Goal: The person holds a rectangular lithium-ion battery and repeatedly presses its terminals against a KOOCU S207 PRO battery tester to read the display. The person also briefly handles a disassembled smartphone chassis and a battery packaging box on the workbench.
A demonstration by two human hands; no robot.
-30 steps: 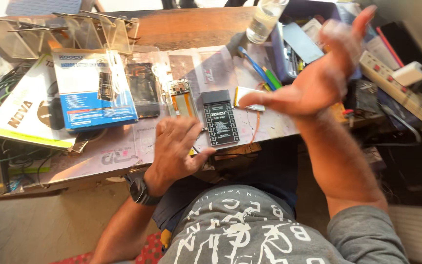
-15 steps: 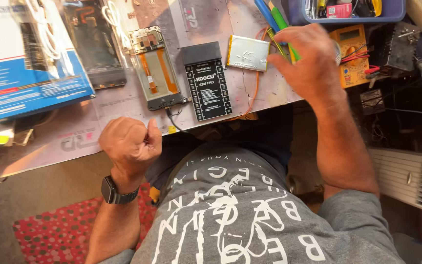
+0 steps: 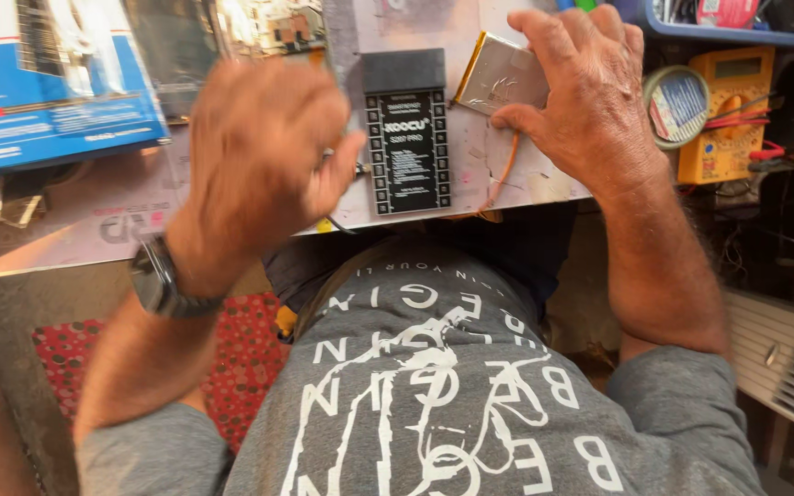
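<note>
My right hand (image 3: 581,96) rests on a flat silver battery pack (image 3: 498,78) lying on the work mat (image 3: 470,165), fingers curled over its right edge, thumb at its lower corner where an orange wire (image 3: 504,170) leaves it. My left hand (image 3: 255,156) hovers blurred above the mat's front edge, fingers bunched; whether anything is in it I cannot tell. It wears a dark wristwatch (image 3: 153,280). A black rectangular tester board (image 3: 406,138) lies between the hands. An opened phone (image 3: 268,23) shows behind the left hand.
A blue product box (image 3: 39,87) lies at the left. A yellow multimeter (image 3: 723,110) with red leads and a round tape roll (image 3: 677,101) sit at the right, under a blue tray (image 3: 737,32). A red patterned rug (image 3: 241,358) lies below the table.
The camera has come closer to the table. My left hand rose from below the table edge to over the mat. My right hand settled onto the silver battery pack.
</note>
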